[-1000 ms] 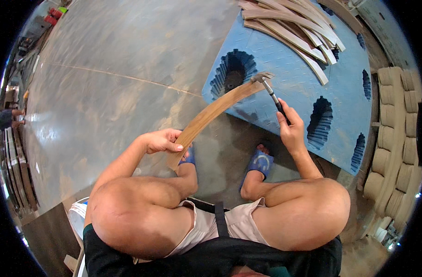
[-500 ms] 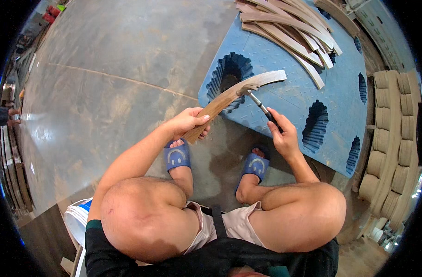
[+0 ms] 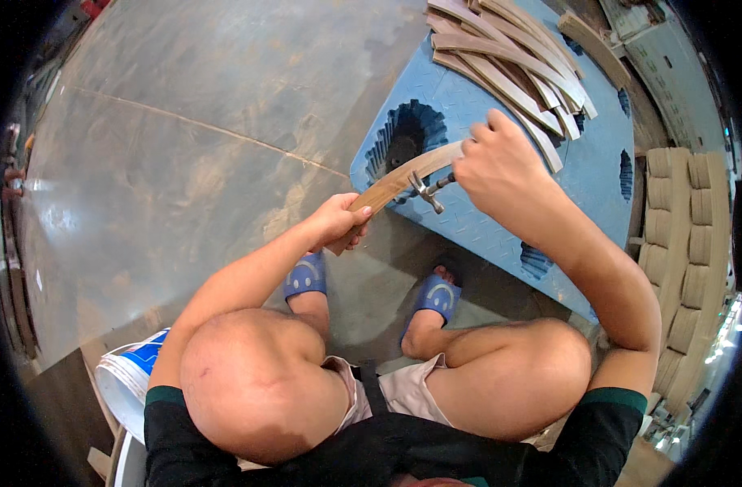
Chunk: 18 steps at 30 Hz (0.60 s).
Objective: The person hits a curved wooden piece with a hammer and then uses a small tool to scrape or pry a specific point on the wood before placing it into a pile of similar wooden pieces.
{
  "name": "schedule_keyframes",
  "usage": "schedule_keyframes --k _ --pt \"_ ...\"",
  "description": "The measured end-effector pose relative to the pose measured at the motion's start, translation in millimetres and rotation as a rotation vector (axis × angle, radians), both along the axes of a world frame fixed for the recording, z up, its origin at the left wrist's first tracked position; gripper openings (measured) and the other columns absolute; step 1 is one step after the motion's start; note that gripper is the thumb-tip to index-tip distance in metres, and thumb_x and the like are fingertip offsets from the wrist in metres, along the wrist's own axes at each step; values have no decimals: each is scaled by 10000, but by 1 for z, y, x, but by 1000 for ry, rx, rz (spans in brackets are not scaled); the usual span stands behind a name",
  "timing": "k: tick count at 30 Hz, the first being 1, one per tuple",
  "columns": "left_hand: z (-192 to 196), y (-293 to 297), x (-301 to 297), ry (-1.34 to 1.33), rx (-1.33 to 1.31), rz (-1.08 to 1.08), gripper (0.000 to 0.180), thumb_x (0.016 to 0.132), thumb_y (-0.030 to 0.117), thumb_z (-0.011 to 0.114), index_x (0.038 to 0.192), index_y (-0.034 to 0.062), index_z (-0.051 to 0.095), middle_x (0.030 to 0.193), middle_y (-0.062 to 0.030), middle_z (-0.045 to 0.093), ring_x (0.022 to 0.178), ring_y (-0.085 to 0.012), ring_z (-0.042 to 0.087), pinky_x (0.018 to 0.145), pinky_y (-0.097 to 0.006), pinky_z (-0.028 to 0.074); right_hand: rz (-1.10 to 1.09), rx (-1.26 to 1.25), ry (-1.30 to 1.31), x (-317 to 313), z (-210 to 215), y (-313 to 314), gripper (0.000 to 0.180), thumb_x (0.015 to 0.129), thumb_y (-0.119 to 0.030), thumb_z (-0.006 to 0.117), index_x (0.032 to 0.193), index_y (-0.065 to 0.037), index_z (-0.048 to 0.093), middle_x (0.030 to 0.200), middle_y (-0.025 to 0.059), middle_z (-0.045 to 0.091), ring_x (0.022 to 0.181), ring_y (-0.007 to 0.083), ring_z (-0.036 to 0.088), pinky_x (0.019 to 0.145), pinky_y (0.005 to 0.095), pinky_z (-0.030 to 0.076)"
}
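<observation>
My left hand [image 3: 338, 220] is closed around the near end of a curved wooden strip [image 3: 391, 187], which slants up and right over the corner of a blue plastic pallet [image 3: 489, 215]. My right hand [image 3: 501, 158] grips a hammer [image 3: 426, 193] by its dark handle. The metal hammer head lies beside the middle of the strip, on its near side; whether the two touch I cannot tell. The right hand covers the strip's far end, and most of the handle is hidden behind the fingers.
A pile of curved wooden strips [image 3: 541, 81] lies on the pallet's far part. Stacked wooden pieces [image 3: 663, 243] stand at the right. A white and blue bucket [image 3: 123, 385] sits by my left side. My feet, in blue sandals [image 3: 437, 296], are below the pallet edge.
My right hand has risen up and slightly left with the hammer, over the strip's far end. The hammer head now sits lower and more toward me. My left hand still holds the strip.
</observation>
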<state>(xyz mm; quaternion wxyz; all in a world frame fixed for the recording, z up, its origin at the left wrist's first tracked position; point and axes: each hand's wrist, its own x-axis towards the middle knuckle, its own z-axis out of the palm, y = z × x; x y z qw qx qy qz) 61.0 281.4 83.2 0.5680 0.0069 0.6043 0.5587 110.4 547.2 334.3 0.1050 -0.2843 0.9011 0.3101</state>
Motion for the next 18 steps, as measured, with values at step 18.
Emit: schedule_keyframes --k 18 --pt "9 -1 4 25 28 3 238 1174 311 622 1176 73 606 850 -43 635 651 -169 625 584 -398 558 243 81 -74 -103 -22 -70 215 965 -216 770 751 -201 789 789 -2 783 837 185 732 868 389 431"
